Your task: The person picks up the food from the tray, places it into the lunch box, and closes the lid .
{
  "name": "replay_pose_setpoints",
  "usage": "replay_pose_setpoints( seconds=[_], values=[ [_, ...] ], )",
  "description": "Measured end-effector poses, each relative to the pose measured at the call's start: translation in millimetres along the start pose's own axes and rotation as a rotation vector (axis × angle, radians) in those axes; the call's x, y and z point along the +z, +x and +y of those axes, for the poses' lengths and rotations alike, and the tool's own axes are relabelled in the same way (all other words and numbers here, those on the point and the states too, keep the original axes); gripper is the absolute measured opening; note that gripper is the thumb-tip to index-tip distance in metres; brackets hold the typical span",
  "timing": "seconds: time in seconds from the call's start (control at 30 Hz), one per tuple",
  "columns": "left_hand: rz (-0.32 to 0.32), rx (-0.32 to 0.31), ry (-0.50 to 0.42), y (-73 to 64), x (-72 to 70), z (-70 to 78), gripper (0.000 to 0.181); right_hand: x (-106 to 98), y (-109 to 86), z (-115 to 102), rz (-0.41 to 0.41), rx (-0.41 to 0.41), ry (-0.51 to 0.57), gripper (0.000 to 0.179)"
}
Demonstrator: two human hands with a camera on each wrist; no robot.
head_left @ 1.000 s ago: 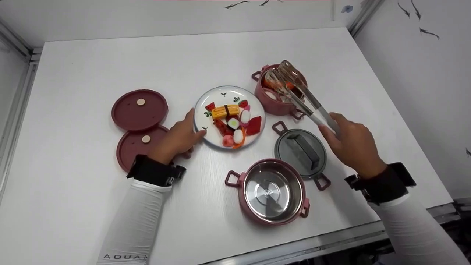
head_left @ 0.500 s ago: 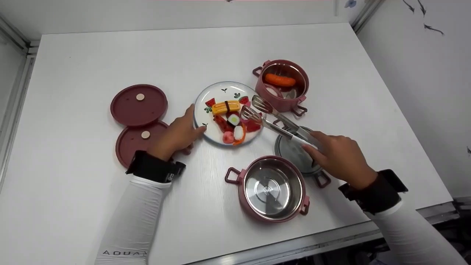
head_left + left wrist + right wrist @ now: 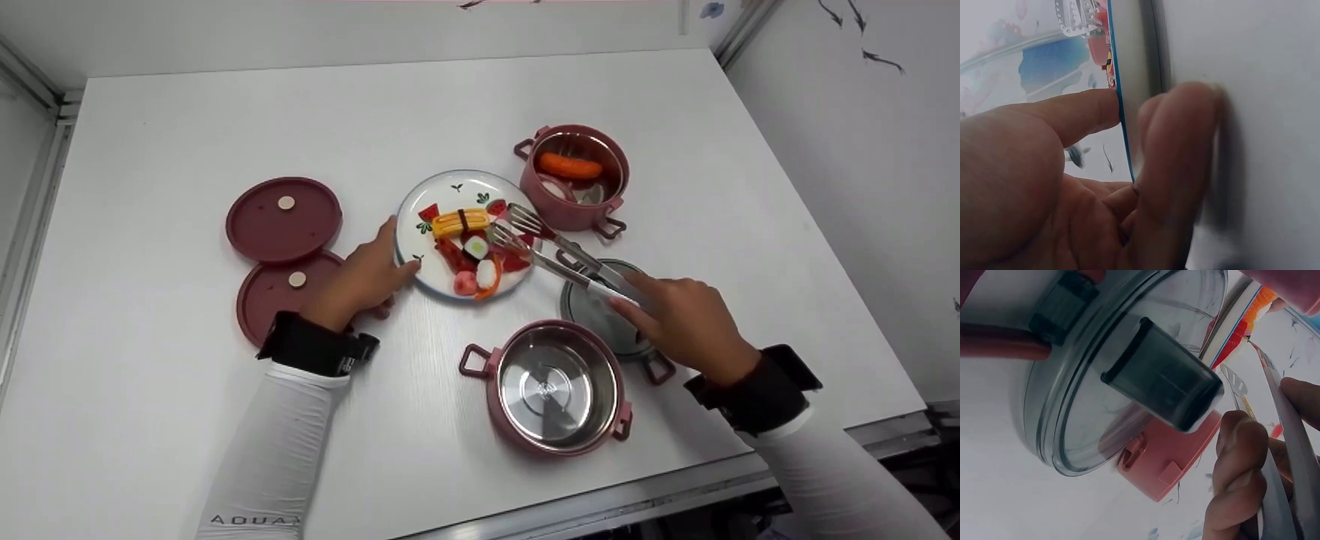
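Observation:
My left hand [image 3: 367, 276] pinches the left rim of the white plate [image 3: 439, 187], thumb on the edge and fingers at the underside, as the left wrist view shows. On the plate lie toy foods: a yellow egg sushi [image 3: 459, 223], a sushi roll [image 3: 475, 248], a red slice [image 3: 516, 261] and several others. My right hand [image 3: 690, 321] grips metal tongs [image 3: 570, 274], whose slotted tips are spread over the plate's right side near pink and white food. Behind that hand, the tinted glass lid [image 3: 600, 319] is partly covered.
A far pink pot [image 3: 566, 212] beside the plate holds an orange sausage-shaped piece [image 3: 570, 166] and a paler piece. In front stands another pink pot [image 3: 555, 390] with a bare steel inside. Two dark red lids [image 3: 259, 225] overlap at the left.
The tongs have moved from over the far pot leftward and nearer, to over the plate's right side. My left hand stays on the plate rim.

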State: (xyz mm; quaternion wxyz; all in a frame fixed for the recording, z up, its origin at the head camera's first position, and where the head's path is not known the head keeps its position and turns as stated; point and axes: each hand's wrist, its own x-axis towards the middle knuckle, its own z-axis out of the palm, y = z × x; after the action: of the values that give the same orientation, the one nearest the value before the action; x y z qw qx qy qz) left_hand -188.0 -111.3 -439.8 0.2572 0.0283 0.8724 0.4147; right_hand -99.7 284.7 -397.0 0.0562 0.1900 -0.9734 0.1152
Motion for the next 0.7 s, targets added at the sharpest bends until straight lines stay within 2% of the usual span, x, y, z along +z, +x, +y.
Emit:
replay_pose_setpoints(
  seconds=[0.37,0.7],
  values=[
    [0.002,-0.008,0.01,-0.2,1.3,1.5,0.085,5.9,-2.9,2.2,0.084,-0.055,0.005,0.033],
    [0.0,0.004,0.014,-1.0,-0.6,1.5,0.085,-2.1,-4.7,2.8,0.197,-0.104,0.027,0.034]
  ],
)
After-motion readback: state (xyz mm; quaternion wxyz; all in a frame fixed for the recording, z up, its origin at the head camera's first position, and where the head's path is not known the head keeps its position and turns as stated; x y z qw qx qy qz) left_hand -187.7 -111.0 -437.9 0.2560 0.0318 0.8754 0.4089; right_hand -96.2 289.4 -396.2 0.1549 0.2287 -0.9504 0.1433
